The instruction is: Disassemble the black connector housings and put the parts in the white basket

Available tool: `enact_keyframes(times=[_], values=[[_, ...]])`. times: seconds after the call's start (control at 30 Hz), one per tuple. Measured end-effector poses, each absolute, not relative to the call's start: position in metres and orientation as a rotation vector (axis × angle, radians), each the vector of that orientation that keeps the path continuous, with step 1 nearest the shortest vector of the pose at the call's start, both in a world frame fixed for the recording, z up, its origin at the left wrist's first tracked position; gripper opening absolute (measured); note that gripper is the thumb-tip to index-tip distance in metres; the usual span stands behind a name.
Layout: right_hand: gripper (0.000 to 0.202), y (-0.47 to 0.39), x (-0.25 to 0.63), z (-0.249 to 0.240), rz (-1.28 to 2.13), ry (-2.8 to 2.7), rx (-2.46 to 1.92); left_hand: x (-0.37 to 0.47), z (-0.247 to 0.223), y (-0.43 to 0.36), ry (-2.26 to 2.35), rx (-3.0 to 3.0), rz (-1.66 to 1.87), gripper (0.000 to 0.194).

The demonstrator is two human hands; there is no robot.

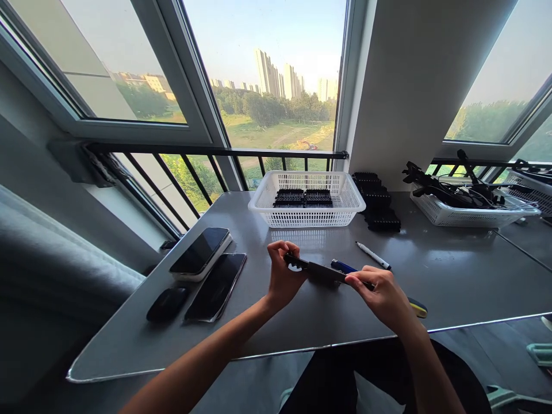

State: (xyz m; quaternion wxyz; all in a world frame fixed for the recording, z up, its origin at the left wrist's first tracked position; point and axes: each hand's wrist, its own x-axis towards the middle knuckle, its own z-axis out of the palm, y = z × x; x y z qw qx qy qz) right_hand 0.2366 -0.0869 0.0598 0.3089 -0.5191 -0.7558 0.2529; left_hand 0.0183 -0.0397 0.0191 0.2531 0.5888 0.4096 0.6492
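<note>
Between my two hands, a flat dark plastic piece (325,273) with a notched left end is held above the table. My left hand (285,273) pinches the notched end, fingers curled over it. At the other end, my right hand (382,293) grips the piece between thumb and fingers. A blue pen-like tool (342,266) lies just behind the piece, partly hidden by it. Beyond my right hand rests a white marker (373,256). A yellow and black handle (417,307) pokes out from behind my right wrist.
A white basket (317,218) with black ribbed parts (290,198) stands at the back. Beside it are stacked black parts (377,201). Another basket (466,217) holds dark parts and wires. On the left lie two phones (218,286) (200,251) and a black mouse (167,305).
</note>
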Motion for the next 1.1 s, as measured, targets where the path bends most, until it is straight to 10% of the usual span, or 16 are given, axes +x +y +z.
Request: enact_keyframes(times=[1.1], values=[[0.039, -0.086, 0.200, 0.045, 0.875, -1.720, -1.292, 0.029, 0.000, -0.050, 0.847, 2.192, 1.913, 0.060]])
